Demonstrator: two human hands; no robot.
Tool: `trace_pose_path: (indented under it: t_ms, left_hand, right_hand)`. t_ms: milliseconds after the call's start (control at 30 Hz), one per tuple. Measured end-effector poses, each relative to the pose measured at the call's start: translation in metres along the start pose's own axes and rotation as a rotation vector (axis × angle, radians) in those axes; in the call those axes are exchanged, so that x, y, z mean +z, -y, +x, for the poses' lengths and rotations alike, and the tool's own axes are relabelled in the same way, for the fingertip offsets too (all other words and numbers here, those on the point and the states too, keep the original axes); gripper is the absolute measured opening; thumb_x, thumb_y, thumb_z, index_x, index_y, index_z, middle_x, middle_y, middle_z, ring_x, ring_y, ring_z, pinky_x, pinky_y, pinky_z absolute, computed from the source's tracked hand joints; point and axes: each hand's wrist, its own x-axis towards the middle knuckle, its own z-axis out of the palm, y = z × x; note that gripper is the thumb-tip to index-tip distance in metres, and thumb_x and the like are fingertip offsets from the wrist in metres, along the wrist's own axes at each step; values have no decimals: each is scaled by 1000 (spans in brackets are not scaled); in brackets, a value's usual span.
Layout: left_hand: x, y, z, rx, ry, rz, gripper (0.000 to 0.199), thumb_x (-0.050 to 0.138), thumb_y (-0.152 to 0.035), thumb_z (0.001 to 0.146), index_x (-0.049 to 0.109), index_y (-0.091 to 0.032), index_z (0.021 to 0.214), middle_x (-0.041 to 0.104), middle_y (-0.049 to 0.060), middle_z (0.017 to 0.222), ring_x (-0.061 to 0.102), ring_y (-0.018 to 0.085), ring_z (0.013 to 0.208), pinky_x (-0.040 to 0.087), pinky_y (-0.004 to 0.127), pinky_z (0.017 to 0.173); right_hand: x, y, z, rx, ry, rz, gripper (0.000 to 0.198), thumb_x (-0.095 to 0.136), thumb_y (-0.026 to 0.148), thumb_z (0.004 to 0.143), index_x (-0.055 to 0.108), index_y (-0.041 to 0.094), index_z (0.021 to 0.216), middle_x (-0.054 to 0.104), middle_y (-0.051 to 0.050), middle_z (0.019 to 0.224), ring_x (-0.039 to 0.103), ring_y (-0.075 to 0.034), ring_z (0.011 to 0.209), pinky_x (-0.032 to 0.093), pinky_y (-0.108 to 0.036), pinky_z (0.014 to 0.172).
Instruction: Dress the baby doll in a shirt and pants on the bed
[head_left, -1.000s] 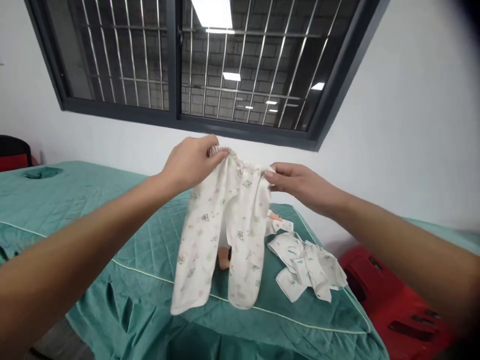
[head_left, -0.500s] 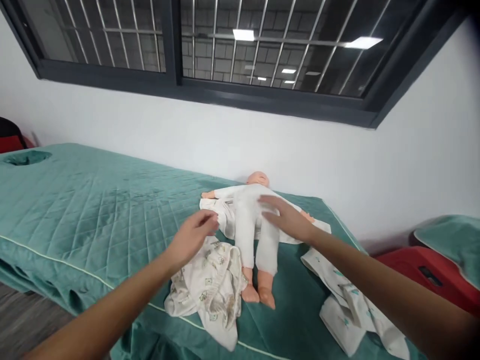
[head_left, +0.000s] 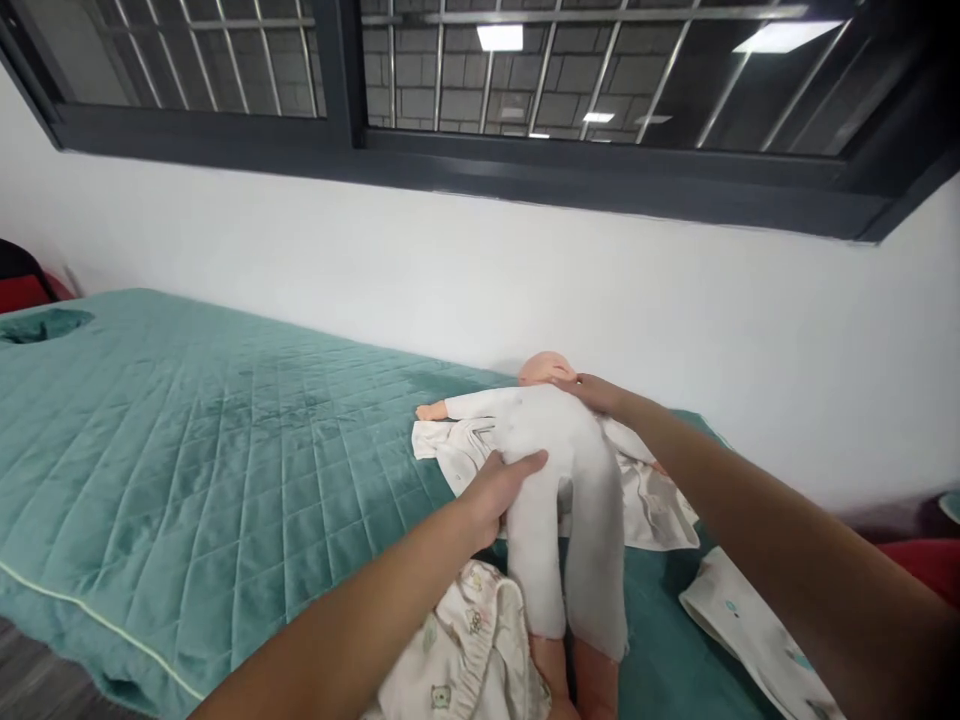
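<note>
A baby doll [head_left: 596,540] with a white cloth body lies on its back, its head against the wall and its bare feet toward me. My left hand [head_left: 499,490] grips it at the hip, thumb on top, the other fingers hidden beneath. At the doll's neck and shoulder, my right hand [head_left: 596,392] curls round, with its fingers partly out of sight. Spread under the doll is a white garment [head_left: 660,510]. Below my left hand lies a crumpled, bear-printed baby garment [head_left: 472,640]. Another white printed garment [head_left: 750,630] rests at the right, partly behind my right forearm.
The green quilted bed [head_left: 225,450] stretches to the left, with a hole [head_left: 45,325] at its far end. Behind it stands a white wall [head_left: 337,255] under a dark-framed barred window [head_left: 600,165]. A red object [head_left: 922,565] shows at the right edge.
Both hands have come onto the doll, the left to its hip and the right up to its neck. The view has moved closer, and the doll's legs appear larger and nearer.
</note>
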Motion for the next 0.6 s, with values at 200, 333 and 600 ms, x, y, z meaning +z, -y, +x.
trace_pose_path:
  t_ms: [200, 333, 600]
  left_hand:
    - [-27, -59, -14, 18, -61, 3, 73, 64, -54, 78, 45, -15, 136, 66, 16, 119, 69, 27, 90, 60, 40, 76]
    - [-80, -93, -47, 94, -132, 131, 61, 58, -56, 82, 54, -12, 125, 71, 14, 105, 70, 24, 79, 60, 37, 70]
    - [-208, -105, -108, 92, -417, 375, 58, 49, -61, 84, 64, -12, 111, 74, 13, 85, 70, 27, 70, 58, 41, 62]
  right_hand:
    - [1, 39, 20, -3, 115, 69, 49, 68, 57, 77, 72, 14, 100, 75, -16, 101, 68, -30, 99, 56, -34, 81]
    - [26, 69, 45, 10, 175, 124, 57, 74, 60, 70, 71, 11, 98, 74, -18, 100, 69, -29, 92, 58, -33, 74]
    - [167, 133, 92, -337, 315, 174, 57, 73, 57, 73, 67, 13, 108, 71, -15, 111, 64, -29, 106, 54, -39, 90]
